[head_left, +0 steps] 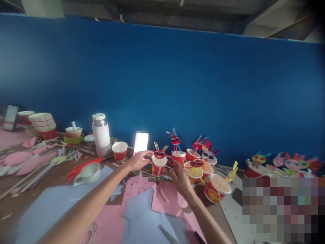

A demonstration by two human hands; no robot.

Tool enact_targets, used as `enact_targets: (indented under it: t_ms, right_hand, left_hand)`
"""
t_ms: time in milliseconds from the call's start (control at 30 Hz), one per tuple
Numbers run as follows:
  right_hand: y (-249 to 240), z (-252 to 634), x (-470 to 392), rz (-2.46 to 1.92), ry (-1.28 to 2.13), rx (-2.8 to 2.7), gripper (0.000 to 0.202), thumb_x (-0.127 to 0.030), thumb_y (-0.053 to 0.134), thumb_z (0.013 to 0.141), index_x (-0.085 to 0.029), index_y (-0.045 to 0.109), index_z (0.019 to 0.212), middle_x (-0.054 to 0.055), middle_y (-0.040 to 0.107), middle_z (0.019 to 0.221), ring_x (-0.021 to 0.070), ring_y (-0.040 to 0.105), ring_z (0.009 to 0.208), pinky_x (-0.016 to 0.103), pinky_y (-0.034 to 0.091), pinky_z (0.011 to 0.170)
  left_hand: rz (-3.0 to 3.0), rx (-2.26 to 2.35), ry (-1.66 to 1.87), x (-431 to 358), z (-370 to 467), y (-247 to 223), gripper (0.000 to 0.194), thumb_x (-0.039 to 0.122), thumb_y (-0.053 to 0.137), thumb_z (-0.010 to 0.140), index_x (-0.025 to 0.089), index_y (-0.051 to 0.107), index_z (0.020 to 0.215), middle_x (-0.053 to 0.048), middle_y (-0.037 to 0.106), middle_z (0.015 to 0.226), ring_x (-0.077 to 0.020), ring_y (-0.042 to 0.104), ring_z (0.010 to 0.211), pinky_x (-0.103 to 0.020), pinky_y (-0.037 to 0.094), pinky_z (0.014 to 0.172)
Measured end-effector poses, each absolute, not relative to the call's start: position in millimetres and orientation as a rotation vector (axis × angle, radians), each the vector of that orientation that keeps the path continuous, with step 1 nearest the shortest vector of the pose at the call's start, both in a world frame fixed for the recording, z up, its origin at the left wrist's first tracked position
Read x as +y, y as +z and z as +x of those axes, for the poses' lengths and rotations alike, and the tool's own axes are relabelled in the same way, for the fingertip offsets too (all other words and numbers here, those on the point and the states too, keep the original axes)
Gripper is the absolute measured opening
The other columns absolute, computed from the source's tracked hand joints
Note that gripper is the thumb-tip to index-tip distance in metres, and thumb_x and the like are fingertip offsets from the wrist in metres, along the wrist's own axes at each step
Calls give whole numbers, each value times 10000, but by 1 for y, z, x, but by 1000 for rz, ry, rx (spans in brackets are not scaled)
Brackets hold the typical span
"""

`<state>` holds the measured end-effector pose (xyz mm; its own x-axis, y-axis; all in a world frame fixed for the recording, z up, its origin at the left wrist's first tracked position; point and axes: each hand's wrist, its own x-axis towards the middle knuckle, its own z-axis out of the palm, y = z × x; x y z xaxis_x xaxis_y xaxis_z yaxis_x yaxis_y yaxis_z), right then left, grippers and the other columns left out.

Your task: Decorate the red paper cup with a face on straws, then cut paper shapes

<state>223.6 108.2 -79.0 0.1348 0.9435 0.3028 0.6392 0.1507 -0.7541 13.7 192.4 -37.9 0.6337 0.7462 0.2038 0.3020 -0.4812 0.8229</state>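
A red and white paper cup (158,168) stands in the middle, with a red face figure (159,155) with two patterned, antenna-like strips at its rim. My left hand (139,160) reaches to the cup's left side, its fingertips at or near the rim. To the right of the same cup is my right hand (178,175), its fingers bent; whether they hold something small is hard to tell. Behind my right hand, another cup (178,157) carries a red figure in sunglasses. More cups with figures, one of them a yellow-rimmed cup (193,173), stand close to the right.
Pink sheets (166,200) and blue sheets (142,217) cover the front, with scissors (167,234) on them. A white bottle (101,137), a lit phone (141,142), an undecorated cup (120,151) and a cup stack (44,125) stand along the blue wall.
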Motion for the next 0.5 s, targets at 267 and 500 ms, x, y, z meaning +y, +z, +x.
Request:
enact_targets:
  t_ms: [267, 500]
  right_hand:
    - [-73, 231, 68, -1681, 420, -1782, 274, -260, 433, 809, -191, 613, 1005, 9, 677, 706, 175, 625, 649, 246, 429, 591]
    - [-86, 216, 43, -1898, 282, -1976, 197, -319, 514, 790, -206, 664, 731, 51, 679, 738, 217, 615, 709, 286, 373, 639]
  left_hand:
    - [2143, 1075, 791, 150, -16, -20, 353, 201, 446, 796, 172, 576, 1123, -108, 562, 1207, -230, 541, 1067, -335, 456, 865]
    - [2113, 1092, 602, 44, -54, -14, 249, 294, 398, 868, 199, 624, 913, -46, 632, 1000, -163, 577, 883, -244, 468, 758]
